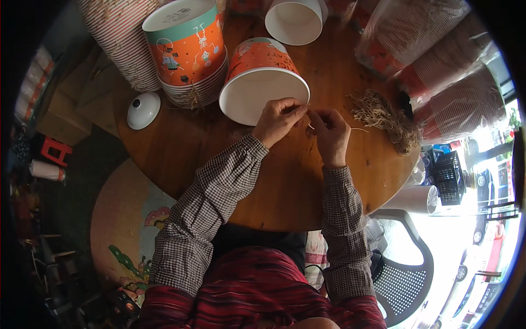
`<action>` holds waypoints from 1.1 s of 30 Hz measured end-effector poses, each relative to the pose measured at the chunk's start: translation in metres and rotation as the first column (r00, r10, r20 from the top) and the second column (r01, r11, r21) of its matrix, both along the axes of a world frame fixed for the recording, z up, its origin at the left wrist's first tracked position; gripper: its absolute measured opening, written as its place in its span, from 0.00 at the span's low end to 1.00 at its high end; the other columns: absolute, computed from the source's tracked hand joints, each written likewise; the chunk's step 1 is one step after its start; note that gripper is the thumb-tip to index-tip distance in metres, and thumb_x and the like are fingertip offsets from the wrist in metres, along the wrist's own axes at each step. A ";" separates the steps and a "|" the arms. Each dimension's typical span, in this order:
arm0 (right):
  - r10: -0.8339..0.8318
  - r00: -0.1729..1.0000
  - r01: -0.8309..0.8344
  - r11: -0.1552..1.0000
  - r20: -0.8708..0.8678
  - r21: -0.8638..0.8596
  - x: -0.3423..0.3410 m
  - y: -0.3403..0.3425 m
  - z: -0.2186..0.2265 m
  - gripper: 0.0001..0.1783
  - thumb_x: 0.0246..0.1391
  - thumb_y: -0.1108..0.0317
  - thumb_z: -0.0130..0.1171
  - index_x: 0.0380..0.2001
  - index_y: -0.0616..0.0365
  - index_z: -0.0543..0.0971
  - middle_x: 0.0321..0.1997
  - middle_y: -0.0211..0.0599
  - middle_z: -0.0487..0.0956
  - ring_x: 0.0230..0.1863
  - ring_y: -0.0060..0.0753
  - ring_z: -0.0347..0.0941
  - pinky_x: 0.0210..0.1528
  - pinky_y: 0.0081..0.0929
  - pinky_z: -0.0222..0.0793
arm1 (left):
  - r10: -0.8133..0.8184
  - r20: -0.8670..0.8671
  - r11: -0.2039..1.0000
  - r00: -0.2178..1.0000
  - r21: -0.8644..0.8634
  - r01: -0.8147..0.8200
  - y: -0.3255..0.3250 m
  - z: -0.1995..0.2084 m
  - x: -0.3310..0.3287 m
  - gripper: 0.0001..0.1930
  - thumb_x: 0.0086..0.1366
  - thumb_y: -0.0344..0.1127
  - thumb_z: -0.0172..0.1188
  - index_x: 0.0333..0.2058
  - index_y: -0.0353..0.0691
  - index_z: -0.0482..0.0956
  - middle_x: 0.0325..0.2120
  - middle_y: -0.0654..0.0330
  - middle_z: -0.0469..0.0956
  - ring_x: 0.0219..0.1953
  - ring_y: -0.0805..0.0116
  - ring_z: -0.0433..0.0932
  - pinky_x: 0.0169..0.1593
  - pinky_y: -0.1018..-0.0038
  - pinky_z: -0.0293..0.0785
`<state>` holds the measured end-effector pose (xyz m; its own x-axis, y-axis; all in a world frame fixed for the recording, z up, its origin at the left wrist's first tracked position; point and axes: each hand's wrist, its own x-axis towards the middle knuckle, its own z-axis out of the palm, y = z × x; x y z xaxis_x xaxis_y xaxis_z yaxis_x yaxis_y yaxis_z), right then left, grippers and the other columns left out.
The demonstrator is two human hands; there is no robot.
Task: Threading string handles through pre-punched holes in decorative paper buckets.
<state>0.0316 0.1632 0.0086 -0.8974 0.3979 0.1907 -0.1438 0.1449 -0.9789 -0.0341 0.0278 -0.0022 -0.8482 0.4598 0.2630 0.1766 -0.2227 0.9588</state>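
An orange paper bucket [262, 57] lies on its side on the round wooden table, its white open mouth facing me. At the right of its rim my left hand [278, 119] is closed in a pinch, fingertips against or just in front of the rim. Close beside it, my right hand [330, 134] pinches a thin pale piece of twine [359, 130], whose loose end sticks out to the right. The twine seems to run between both sets of fingertips; how it meets the bucket is hidden by the fingers.
A bundle of cut twine [386, 119] lies right of my hands. Left of the bucket stand nested orange buckets [186, 52] and a white lid [144, 111]. Another white bucket [294, 23] lies behind. Plastic-wrapped bucket stacks [457, 101] line the right. A grey chair [405, 274] stands beside me.
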 end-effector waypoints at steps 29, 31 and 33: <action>0.003 1.000 0.002 0.960 -0.017 0.280 0.001 0.000 -0.001 0.06 0.51 0.72 0.60 0.32 0.63 0.77 0.28 0.36 0.80 0.27 0.21 0.76 0.31 0.21 0.72 | 0.267 -0.582 0.916 0.768 -0.093 -0.389 0.005 -0.004 0.005 0.05 0.58 0.26 0.61 0.33 0.35 0.74 0.28 0.54 0.78 0.29 0.61 0.78 0.32 0.71 0.74; 0.008 1.000 0.000 0.964 -0.029 0.267 -0.001 0.003 -0.005 0.06 0.51 0.73 0.60 0.32 0.63 0.77 0.27 0.36 0.80 0.27 0.20 0.75 0.32 0.21 0.72 | 0.229 -0.642 0.923 0.732 -0.097 -0.373 0.005 -0.005 0.004 0.04 0.59 0.25 0.59 0.33 0.35 0.74 0.28 0.53 0.77 0.31 0.56 0.78 0.32 0.67 0.74; 0.033 0.999 -0.030 0.974 -0.010 0.225 -0.002 0.005 -0.006 0.05 0.52 0.73 0.59 0.32 0.64 0.77 0.26 0.33 0.79 0.25 0.18 0.73 0.29 0.19 0.70 | 0.206 -0.635 0.925 0.744 -0.121 -0.359 0.005 -0.005 0.004 0.04 0.58 0.25 0.59 0.32 0.35 0.74 0.28 0.53 0.76 0.31 0.55 0.77 0.33 0.66 0.74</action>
